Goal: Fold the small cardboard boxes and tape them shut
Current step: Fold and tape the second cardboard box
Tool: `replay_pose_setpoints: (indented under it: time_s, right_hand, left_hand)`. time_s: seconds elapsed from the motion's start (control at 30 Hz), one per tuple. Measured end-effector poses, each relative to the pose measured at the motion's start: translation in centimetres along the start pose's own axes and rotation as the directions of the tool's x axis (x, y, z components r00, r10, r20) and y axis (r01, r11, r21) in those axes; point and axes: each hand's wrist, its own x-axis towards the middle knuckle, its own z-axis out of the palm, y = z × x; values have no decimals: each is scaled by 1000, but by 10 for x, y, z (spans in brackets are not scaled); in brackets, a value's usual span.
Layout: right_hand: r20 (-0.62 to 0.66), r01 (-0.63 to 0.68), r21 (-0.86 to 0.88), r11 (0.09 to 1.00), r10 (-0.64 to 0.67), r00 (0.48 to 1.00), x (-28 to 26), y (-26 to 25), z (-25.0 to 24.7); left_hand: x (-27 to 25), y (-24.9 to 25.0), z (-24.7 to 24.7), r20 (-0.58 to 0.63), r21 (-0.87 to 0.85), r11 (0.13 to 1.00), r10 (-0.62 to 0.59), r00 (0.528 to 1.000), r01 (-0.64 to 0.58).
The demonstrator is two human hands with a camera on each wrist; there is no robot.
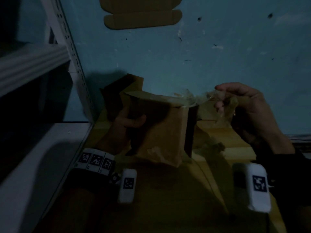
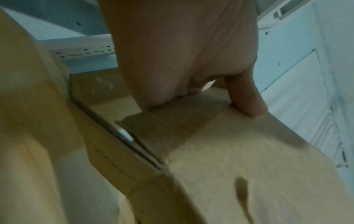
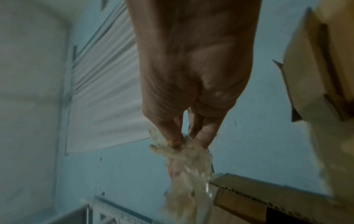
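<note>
We judge we are mid-taping: our left hand [image 1: 127, 121] grips the box [image 1: 159, 130] by its left side, our right hand [image 1: 242, 103] pinches crumpled tape [image 1: 190, 98] stretched from its top edge; next, pressing flat

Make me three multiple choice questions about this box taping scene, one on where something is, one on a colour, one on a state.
1. Where does the flat unfolded cardboard blank lie?
A. far side of the floor
B. on the shelf
C. in the left hand

2. What colour is the floor?
A. red
B. blue-green
C. black

3. What is the right hand doing?
A. resting flat and empty
B. holding scissors
C. pinching crumpled clear tape

Answers: 1 A, the blank lies on the floor beyond the hands. 2 B, the head view shows blue-green. 3 C, the tape is between the fingertips and runs to the box that the left hand grips.
</note>
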Motion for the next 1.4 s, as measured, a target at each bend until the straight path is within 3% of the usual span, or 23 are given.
replay_pose_setpoints:
  time_s: [0.23, 0.43, 0.6, 0.83, 1.07, 1.23, 1.4]
  right_hand:
    - [51, -82, 133, 988, 76, 996, -1, 2, -3]
    - [106, -126, -6, 992, 126, 986, 2, 11, -5]
    - [165, -147, -8, 989, 146, 975, 1, 18, 2]
    - [23, -62, -49, 997, 63, 998, 0, 24, 16]
    - [-51, -54, -109, 993, 49, 997, -2, 24, 18]
    - [-133, -84, -259, 962, 50, 990, -1, 25, 19]
    - [-96, -219, -353, 910, 198, 975, -1, 29, 21]
  left_hand:
    - [2, 3, -5, -54, 32, 999, 35, 998, -33]
    - [5, 5, -8, -91, -50, 997, 45, 995, -50]
    - [5, 4, -6, -118, -64, 994, 77, 990, -85]
    - [7, 1, -7, -143, 23, 997, 82, 986, -80]
    - [7, -1, -10, -91, 217, 963, 182, 979, -158]
    - [6, 1, -9, -56, 353, 907, 266, 962, -230]
    - [4, 4, -6, 31, 593, 769, 274, 961, -239]
